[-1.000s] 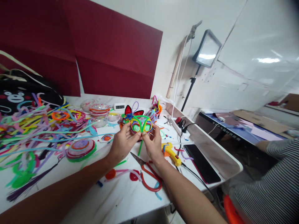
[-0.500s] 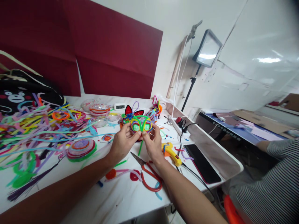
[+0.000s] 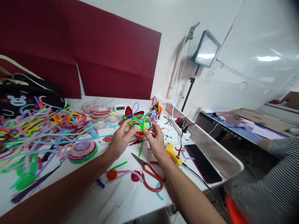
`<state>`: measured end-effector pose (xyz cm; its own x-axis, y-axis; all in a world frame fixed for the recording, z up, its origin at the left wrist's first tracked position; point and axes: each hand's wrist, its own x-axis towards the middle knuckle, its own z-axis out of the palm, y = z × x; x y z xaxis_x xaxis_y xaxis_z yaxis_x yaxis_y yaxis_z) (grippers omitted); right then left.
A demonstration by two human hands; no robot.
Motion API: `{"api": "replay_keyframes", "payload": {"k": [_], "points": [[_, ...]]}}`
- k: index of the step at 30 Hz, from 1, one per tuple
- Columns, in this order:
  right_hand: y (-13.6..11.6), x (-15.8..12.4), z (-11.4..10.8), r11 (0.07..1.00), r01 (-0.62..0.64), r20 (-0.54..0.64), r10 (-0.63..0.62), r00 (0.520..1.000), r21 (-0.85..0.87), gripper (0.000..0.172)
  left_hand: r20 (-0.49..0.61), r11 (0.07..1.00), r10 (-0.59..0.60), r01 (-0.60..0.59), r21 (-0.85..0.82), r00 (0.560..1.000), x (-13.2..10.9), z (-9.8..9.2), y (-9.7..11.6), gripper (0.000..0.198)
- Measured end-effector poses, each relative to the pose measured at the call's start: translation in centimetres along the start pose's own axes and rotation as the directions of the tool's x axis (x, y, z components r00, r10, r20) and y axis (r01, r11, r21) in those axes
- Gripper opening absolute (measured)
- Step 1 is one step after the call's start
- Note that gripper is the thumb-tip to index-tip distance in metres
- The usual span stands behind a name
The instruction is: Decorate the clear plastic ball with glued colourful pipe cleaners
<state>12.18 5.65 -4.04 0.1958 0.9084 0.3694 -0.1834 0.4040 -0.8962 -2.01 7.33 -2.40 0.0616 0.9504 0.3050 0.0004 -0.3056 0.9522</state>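
Observation:
Between both hands, above the white table, is a colourful pipe-cleaner mask (image 3: pixel 143 123) with green strips curving round two pale green eye shapes. My left hand (image 3: pixel 123 136) grips its left edge, thumb on the front. My right hand (image 3: pixel 154 140) pinches the lower right edge. Behind it, partly hidden, a pipe-cleaner piece with red, black-edged ears (image 3: pixel 128 111) stands on the table. Orange-handled scissors (image 3: pixel 149 174) lie open below my hands. Beside my right wrist is a yellow glue gun (image 3: pixel 174 155). A round pipe-cleaner disc (image 3: pixel 82 151) rests left of my left hand.
Loose pipe cleaners (image 3: pixel 44 124) heap up on the left by a black bag (image 3: pixel 30 95). A phone (image 3: pixel 203 163) and a power strip (image 3: pixel 181 127) lie on the right, with cables. At far right sits a person in a striped sleeve (image 3: pixel 280 174).
My left thumb has moved from the mask's lower middle to its left eye, and my right hand has shifted slightly right and down. The mask is still held between them.

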Motion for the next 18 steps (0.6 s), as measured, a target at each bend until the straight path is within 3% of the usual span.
{"api": "replay_keyframes", "payload": {"k": [4, 9, 18], "points": [[-0.2, 0.3, -0.4, 0.999, -0.027, 0.081, 0.029, 0.996, -0.021, 0.046, -0.016, 0.995, -0.035, 0.033, -0.098, 0.999, 0.2, 0.0, 1.2, 0.039], [-0.2, 0.5, -0.6, 0.996, -0.078, 0.152, 0.084, 0.985, -0.050, 0.050, -0.010, 0.960, -0.177, 0.171, -0.222, 0.984, 0.3, -0.1, 2.6, 0.039], [-1.1, 0.8, -0.2, 0.992, -0.118, 0.177, 0.126, 0.976, -0.055, 0.050, 0.176, 0.853, -0.269, 0.319, -0.413, 0.947, 0.7, -0.7, 2.7, 0.031]]}}
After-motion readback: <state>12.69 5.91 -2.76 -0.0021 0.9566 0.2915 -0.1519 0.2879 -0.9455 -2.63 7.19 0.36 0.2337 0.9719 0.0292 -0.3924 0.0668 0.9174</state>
